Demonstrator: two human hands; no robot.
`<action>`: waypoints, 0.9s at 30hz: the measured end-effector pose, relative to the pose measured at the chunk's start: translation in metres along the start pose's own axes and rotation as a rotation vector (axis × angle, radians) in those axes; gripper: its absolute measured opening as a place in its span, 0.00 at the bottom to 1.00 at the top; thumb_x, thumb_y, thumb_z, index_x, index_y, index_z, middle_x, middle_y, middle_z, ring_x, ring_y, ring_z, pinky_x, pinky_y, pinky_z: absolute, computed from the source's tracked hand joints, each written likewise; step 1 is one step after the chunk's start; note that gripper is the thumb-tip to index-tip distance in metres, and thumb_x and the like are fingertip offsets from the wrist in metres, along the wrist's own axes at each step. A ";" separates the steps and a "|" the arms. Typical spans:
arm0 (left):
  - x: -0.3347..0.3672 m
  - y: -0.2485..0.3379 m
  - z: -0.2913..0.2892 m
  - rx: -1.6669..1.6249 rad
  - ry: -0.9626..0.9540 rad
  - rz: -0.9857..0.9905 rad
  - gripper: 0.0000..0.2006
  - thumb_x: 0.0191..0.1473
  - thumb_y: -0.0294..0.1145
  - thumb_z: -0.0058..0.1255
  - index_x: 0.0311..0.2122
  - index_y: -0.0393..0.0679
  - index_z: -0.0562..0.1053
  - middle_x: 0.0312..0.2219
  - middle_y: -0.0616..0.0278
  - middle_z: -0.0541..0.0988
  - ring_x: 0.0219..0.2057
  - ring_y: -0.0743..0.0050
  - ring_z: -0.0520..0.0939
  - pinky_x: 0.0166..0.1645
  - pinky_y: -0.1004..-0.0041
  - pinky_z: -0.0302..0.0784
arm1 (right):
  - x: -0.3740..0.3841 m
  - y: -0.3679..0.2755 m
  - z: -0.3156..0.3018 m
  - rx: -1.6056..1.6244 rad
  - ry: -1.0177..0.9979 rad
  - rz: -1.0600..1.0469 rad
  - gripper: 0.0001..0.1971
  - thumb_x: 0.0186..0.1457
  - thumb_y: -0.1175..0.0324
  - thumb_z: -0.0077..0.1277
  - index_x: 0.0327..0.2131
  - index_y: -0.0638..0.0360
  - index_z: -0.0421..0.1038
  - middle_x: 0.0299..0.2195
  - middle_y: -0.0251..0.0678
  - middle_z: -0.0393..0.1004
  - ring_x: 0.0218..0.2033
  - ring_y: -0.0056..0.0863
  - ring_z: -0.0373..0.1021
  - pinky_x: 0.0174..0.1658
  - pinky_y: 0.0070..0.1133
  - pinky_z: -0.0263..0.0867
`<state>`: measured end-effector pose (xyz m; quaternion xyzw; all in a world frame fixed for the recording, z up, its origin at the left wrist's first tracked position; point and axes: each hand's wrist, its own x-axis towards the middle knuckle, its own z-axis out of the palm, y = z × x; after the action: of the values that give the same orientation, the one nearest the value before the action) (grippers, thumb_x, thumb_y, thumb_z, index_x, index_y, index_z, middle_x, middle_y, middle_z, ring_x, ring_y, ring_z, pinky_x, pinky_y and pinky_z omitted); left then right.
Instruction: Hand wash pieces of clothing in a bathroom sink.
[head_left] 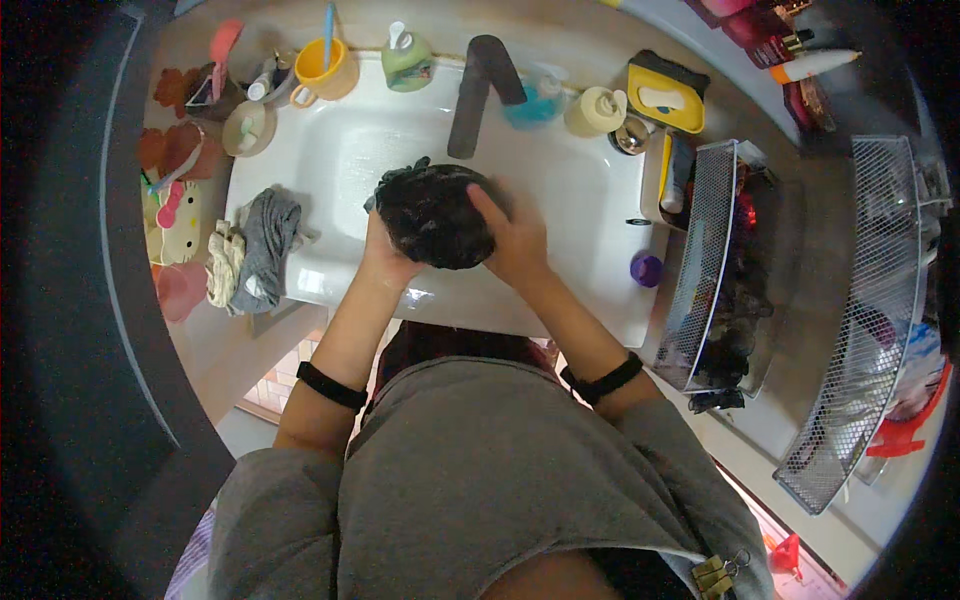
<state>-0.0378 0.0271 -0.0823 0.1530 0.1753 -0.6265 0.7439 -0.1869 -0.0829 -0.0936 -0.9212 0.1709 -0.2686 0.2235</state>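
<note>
Over the white sink point(350, 150) I hold a black, rounded, wet-looking bundle of soft material point(440, 220) with a ruffled edge at its upper left; its exact kind cannot be made out. My left hand point(393, 255) cups it from the lower left, fingers mostly hidden behind it. On its right side lies my right hand point(515, 235), thumb pressed on top and the outer edge smeared by motion. Just beyond the bundle stands the dark faucet point(480, 95). Whether water runs from it cannot be seen.
Along the back rim are a yellow cup point(326, 70), a green pump bottle point(406, 60) and a pale yellow bottle point(596, 112). Grey cloth point(268, 250) hangs over the left edge. A purple cap point(646, 268) sits at right, beside a wire mesh basket point(700, 270).
</note>
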 end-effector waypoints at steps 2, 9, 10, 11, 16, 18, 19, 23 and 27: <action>-0.002 0.009 0.006 0.051 0.019 0.115 0.19 0.54 0.45 0.38 0.42 0.43 0.72 0.41 0.56 0.76 0.45 0.59 0.74 0.53 0.60 0.67 | 0.014 -0.011 -0.007 -0.026 -0.067 0.078 0.37 0.32 0.66 0.61 0.52 0.47 0.62 0.47 0.48 0.66 0.44 0.44 0.66 0.46 0.31 0.64; 0.000 0.022 0.017 -0.020 -0.178 0.263 0.20 0.52 0.48 0.39 0.39 0.41 0.71 0.39 0.53 0.75 0.50 0.49 0.69 0.57 0.49 0.59 | 0.035 -0.021 -0.006 0.617 -0.485 0.523 0.25 0.38 0.62 0.59 0.43 0.58 0.67 0.34 0.40 0.74 0.33 0.35 0.71 0.38 0.28 0.68; 0.004 0.025 0.015 -0.070 -0.272 0.255 0.21 0.52 0.49 0.39 0.39 0.40 0.70 0.38 0.53 0.75 0.48 0.49 0.71 0.57 0.49 0.60 | 0.036 -0.018 0.001 0.872 -0.471 0.564 0.23 0.38 0.61 0.58 0.40 0.59 0.69 0.31 0.38 0.75 0.28 0.33 0.72 0.33 0.30 0.70; 0.013 0.027 0.015 -0.080 -0.060 0.358 0.21 0.51 0.49 0.39 0.37 0.40 0.70 0.35 0.53 0.76 0.42 0.51 0.75 0.53 0.53 0.65 | 0.036 -0.012 0.006 0.876 -0.475 0.566 0.23 0.38 0.61 0.58 0.40 0.59 0.69 0.31 0.38 0.75 0.28 0.33 0.72 0.33 0.30 0.70; 0.028 0.039 -0.005 0.103 -0.114 0.323 0.20 0.49 0.48 0.37 0.34 0.40 0.70 0.31 0.51 0.76 0.36 0.54 0.76 0.46 0.60 0.72 | 0.034 0.002 0.025 1.657 -0.860 1.307 0.21 0.42 0.58 0.57 0.40 0.56 0.69 0.31 0.36 0.74 0.28 0.26 0.72 0.27 0.23 0.70; 0.031 0.043 -0.010 0.221 -0.092 0.355 0.21 0.48 0.49 0.36 0.33 0.40 0.70 0.30 0.51 0.76 0.33 0.53 0.76 0.44 0.57 0.72 | 0.037 -0.007 0.019 1.575 -0.794 1.264 0.24 0.42 0.58 0.57 0.44 0.57 0.67 0.33 0.39 0.73 0.31 0.27 0.71 0.30 0.25 0.70; 0.031 0.040 -0.008 0.222 -0.092 0.353 0.21 0.48 0.49 0.36 0.33 0.40 0.70 0.30 0.51 0.76 0.33 0.53 0.76 0.44 0.57 0.72 | 0.036 -0.012 0.015 1.488 -0.718 1.232 0.28 0.42 0.58 0.57 0.47 0.59 0.64 0.37 0.41 0.71 0.35 0.29 0.70 0.34 0.27 0.71; 0.035 0.035 -0.008 0.100 0.254 0.407 0.19 0.47 0.47 0.37 0.29 0.41 0.71 0.27 0.52 0.76 0.31 0.53 0.76 0.42 0.57 0.73 | -0.004 -0.031 0.002 0.658 -0.231 0.785 0.36 0.40 0.61 0.59 0.53 0.60 0.56 0.47 0.49 0.63 0.43 0.39 0.66 0.45 0.34 0.65; 0.039 0.023 -0.002 0.053 0.353 0.443 0.19 0.46 0.48 0.37 0.29 0.42 0.72 0.28 0.55 0.77 0.32 0.55 0.77 0.43 0.57 0.73 | -0.002 -0.077 0.000 -0.224 -0.203 0.199 0.41 0.36 0.68 0.60 0.57 0.56 0.52 0.54 0.53 0.54 0.48 0.52 0.60 0.49 0.43 0.58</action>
<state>-0.0088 -0.0025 -0.1018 0.3138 0.2478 -0.4166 0.8164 -0.1732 -0.0171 -0.0557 -0.9412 0.2667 -0.1299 0.1613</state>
